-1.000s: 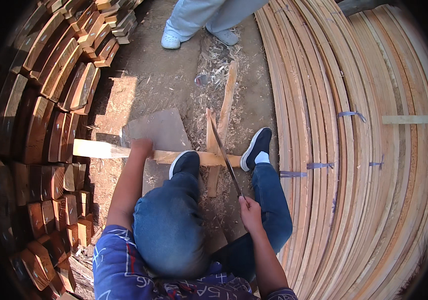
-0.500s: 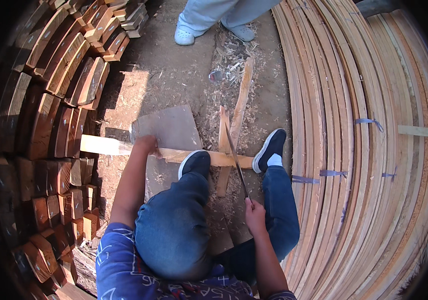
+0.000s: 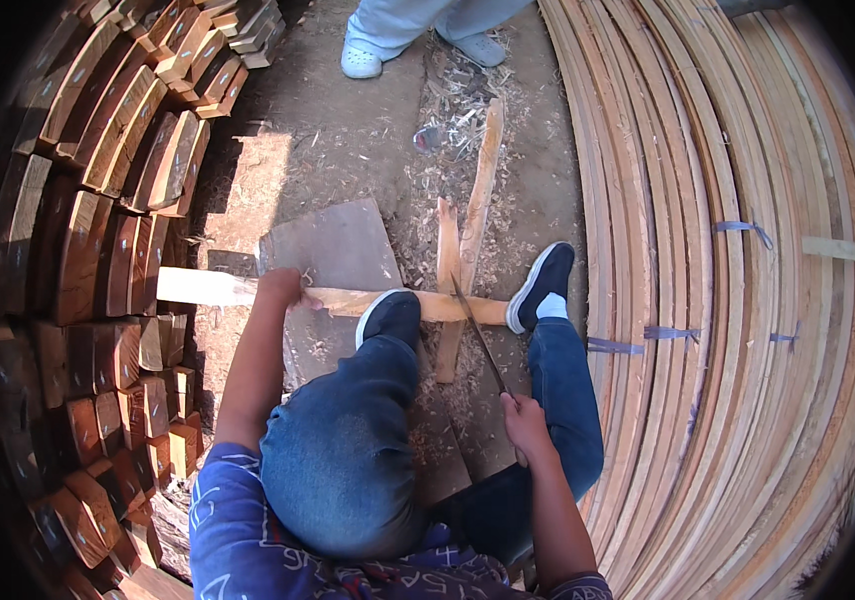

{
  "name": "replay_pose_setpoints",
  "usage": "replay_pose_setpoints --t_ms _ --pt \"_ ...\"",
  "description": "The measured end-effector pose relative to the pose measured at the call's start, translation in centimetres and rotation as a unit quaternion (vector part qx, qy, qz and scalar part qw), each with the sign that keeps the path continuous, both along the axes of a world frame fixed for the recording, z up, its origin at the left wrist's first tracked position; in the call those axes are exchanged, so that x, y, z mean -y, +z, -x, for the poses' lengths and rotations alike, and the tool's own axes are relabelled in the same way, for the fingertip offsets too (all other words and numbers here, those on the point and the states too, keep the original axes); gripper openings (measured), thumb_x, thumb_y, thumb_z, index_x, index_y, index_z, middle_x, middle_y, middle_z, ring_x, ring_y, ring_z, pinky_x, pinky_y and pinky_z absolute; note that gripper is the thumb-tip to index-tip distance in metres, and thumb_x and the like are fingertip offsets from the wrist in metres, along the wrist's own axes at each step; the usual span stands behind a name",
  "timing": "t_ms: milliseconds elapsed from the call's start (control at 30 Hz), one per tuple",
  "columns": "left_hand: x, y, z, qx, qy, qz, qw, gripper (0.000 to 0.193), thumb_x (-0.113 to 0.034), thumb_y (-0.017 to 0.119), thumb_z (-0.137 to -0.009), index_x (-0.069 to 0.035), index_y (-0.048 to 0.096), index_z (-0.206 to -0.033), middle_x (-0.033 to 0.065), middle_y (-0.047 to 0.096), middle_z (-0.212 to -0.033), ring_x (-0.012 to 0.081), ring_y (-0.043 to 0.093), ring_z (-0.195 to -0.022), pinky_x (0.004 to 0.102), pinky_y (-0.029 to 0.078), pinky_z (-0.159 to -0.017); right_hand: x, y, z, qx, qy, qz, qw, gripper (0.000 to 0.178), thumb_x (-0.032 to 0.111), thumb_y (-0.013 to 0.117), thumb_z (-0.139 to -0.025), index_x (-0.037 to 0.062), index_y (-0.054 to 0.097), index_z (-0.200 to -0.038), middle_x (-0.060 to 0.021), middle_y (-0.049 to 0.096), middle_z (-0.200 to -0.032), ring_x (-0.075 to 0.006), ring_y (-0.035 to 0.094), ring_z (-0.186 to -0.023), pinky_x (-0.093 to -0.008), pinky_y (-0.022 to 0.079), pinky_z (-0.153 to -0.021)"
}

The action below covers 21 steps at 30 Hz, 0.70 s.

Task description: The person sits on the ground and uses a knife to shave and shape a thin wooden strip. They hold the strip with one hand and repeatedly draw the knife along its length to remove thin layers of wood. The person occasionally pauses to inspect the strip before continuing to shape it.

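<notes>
A long, pale wooden plank [image 3: 210, 287] lies crosswise in front of me over other wood pieces. My left hand [image 3: 283, 287] is closed around it, left of my left shoe [image 3: 391, 318], which presses on top. At its right end my right shoe [image 3: 542, 287] rests against it. My right hand [image 3: 525, 424] grips the handle of a long, thin, dark blade [image 3: 483, 345]. The blade slants across the plank between my shoes; I cannot make out teeth on it. Below the crossing lie a short split board [image 3: 448, 240] and a longer strip [image 3: 485, 180].
Stacked timber blocks [image 3: 98, 250] rise on the left. Long boards [image 3: 668, 250] tied with purple strips run along the right. A flat grey sheet [image 3: 333, 245] lies on the ground near wood shavings [image 3: 468, 120]. Another person's pale shoes [image 3: 361, 62] stand at the far side.
My right hand has moved slightly to the right, and the blade has slid back toward me across the plank. The left hand keeps its hold on the plank.
</notes>
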<state>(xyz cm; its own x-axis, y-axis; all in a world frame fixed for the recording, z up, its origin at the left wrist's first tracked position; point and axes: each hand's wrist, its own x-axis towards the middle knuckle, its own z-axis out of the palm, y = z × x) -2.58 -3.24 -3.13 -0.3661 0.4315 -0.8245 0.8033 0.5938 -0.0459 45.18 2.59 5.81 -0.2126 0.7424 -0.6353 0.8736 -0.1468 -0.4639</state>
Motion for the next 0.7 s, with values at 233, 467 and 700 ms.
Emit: replay_pose_setpoints --t_ms 233,467,700 --pt "0.6 -0.3 0.8 0.017 0.031 0.03 0.999 0.056 -0.058 0.083 -0.059 -0.005 0.07 -0.071 0.0068 0.069 -0.066 0.0234 0.071 -0.075 0.0362 0.055 -0.072 -3.2 6.2 4.2 -0.088 -0.148 0.139 0.975 0.031 0.029 0.049 -0.1 0.0021 0.062 -0.095 -0.0009 0.051 -0.059 -0.0078 0.046 -0.042 -0.0252 0.038 -0.039" --pt "-0.1 -1.1 0.2 0.015 0.007 0.044 0.999 0.055 -0.06 0.083 -0.058 -0.007 0.07 -0.069 0.0057 0.07 -0.07 0.0233 0.071 -0.078 0.0361 0.054 -0.073 1.6 -1.2 1.9 -0.083 -0.218 0.157 0.96 0.029 0.031 0.048 -0.101 0.0029 0.057 -0.103 -0.0015 0.049 -0.06 -0.0097 0.046 -0.043 -0.0252 0.039 -0.04" --pt "0.0 -0.4 0.8 0.035 0.048 0.079 0.995 0.056 -0.061 0.082 -0.058 -0.008 0.071 -0.072 0.0055 0.071 -0.076 0.0236 0.07 -0.084 0.0376 0.053 -0.076 -4.1 3.3 0.2 -0.226 -0.411 0.343 0.814 0.041 0.044 0.043 -0.1 0.0054 0.054 -0.111 -0.0005 0.046 -0.065 -0.0096 0.041 -0.046 -0.025 0.037 -0.042"
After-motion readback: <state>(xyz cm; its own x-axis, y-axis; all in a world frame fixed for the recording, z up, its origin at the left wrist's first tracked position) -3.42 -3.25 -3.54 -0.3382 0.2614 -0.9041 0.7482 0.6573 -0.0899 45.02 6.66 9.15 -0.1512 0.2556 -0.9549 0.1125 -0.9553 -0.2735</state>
